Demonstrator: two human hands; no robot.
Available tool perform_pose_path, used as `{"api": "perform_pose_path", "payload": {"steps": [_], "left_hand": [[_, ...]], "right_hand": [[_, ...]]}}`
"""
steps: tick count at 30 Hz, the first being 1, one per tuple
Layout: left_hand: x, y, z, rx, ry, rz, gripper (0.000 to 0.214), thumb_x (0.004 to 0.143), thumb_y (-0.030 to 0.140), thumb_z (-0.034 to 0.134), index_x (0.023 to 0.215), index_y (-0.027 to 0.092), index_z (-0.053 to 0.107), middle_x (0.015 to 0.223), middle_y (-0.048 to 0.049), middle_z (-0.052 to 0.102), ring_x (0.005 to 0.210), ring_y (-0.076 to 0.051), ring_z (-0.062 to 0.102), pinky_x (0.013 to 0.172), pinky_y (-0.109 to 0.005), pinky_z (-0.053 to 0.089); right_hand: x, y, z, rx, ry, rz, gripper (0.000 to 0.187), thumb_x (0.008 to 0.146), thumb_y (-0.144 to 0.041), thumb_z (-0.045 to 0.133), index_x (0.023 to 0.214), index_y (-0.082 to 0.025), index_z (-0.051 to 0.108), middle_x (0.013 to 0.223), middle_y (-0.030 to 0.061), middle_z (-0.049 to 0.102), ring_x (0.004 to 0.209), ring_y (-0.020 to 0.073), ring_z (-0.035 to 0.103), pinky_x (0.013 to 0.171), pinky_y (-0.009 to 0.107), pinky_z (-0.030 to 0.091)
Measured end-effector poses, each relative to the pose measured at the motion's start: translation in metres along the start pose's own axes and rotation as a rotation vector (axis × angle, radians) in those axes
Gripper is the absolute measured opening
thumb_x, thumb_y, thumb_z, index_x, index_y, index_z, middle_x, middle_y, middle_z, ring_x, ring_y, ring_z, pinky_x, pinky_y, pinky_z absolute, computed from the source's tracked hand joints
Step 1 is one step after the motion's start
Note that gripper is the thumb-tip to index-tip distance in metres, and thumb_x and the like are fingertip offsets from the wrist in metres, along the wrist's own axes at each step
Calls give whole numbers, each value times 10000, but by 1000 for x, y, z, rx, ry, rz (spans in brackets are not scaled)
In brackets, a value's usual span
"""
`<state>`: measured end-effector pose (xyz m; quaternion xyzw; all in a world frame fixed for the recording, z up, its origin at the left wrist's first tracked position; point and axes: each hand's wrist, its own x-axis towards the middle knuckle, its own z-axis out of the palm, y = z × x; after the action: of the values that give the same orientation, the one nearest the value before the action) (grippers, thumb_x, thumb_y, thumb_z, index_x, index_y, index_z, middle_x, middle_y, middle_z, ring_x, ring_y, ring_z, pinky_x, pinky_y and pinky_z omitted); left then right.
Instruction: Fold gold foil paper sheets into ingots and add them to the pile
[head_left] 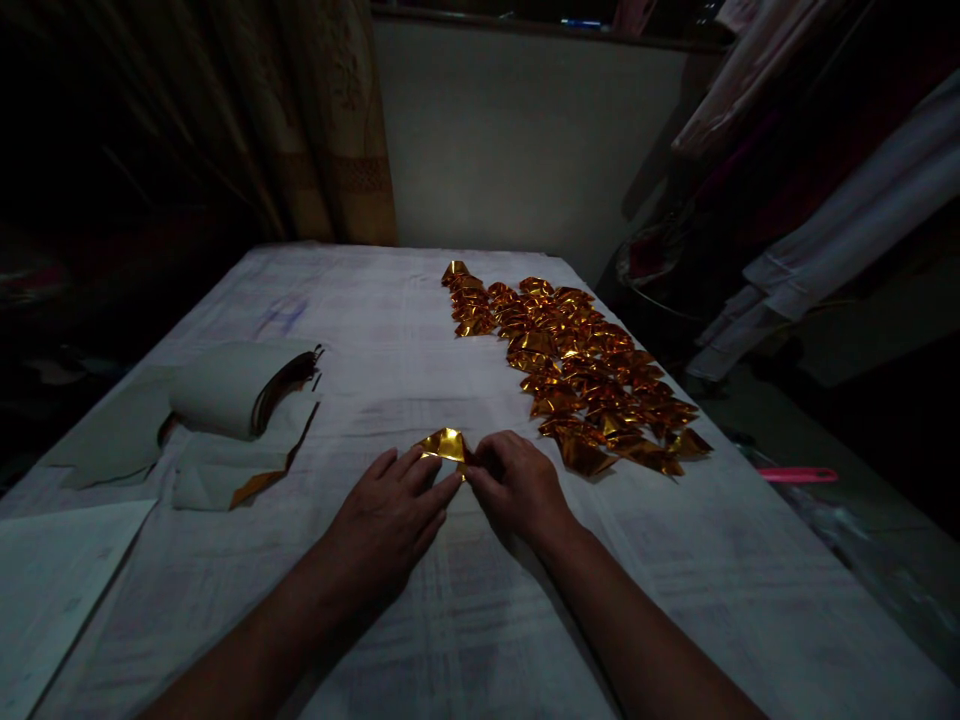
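A small folded piece of gold foil (445, 443) lies on the white cloth-covered table (420, 620) in front of me. My left hand (390, 520) rests flat on the cloth, its fingers stretched out and pressing the foil's near left edge. My right hand (516, 482) has its fingers curled and pinches the foil's right corner. A long heap of several folded gold foil pieces (585, 370) spreads across the table to the right, just beyond my right hand.
A stack of grey-backed foil sheets (225, 400), its top ones curled up, lies at the left on larger sheets. A pale sheet (52, 580) covers the near left corner. Curtains hang behind; clothes hang at the right, and a pink object (799, 475) lies beyond the table's right edge.
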<state>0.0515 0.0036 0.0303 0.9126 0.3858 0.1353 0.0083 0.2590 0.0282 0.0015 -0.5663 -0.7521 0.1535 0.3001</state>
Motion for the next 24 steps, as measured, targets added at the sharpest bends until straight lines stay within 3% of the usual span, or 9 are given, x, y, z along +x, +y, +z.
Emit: {"api": "perform_pose_path", "payload": {"steps": [7, 10, 13, 19, 24], "left_hand": [[2, 1, -2, 4, -19, -2, 368, 970, 210, 511, 1328, 257, 580, 1240, -88, 647, 1213, -289, 566, 1021, -484, 410], [2, 1, -1, -16, -8, -2, 368, 976, 216, 508, 1335, 258, 577, 1262, -93, 640, 1226, -286, 561, 1034, -483, 405], [0, -2, -1, -26, -17, 0, 361, 983, 237, 507, 1338, 257, 573, 1297, -98, 626, 1250, -281, 545, 1065, -489, 391], [-4, -14, -11, -97, -77, 79, 343, 982, 238, 532, 1310, 312, 599, 1363, -62, 599, 1319, -255, 505, 1110, -475, 355], [-1, -19, -17, -142, -94, 73, 282, 980, 256, 545, 1234, 314, 654, 1282, -56, 647, 1204, -244, 593, 1081, -486, 390]], "right_hand": [[0, 5, -1, 22, -28, -27, 195, 795, -57, 595, 879, -230, 618, 881, 18, 675, 844, 195, 610, 767, 312, 434], [0, 3, -1, -6, -39, -33, 108, 821, -155, 663, 897, -224, 631, 866, 25, 668, 829, 202, 600, 753, 319, 429], [0, 0, 1, -54, -48, -18, 135, 822, -268, 728, 916, -224, 641, 870, 32, 666, 822, 210, 591, 732, 324, 421], [0, 2, 2, -41, -37, -39, 110, 839, -163, 681, 904, -239, 633, 894, 28, 674, 864, 212, 601, 767, 330, 427], [-2, 2, 3, -27, -21, -76, 132, 851, -131, 664, 922, -241, 646, 900, 28, 673, 866, 214, 610, 775, 337, 441]]}}
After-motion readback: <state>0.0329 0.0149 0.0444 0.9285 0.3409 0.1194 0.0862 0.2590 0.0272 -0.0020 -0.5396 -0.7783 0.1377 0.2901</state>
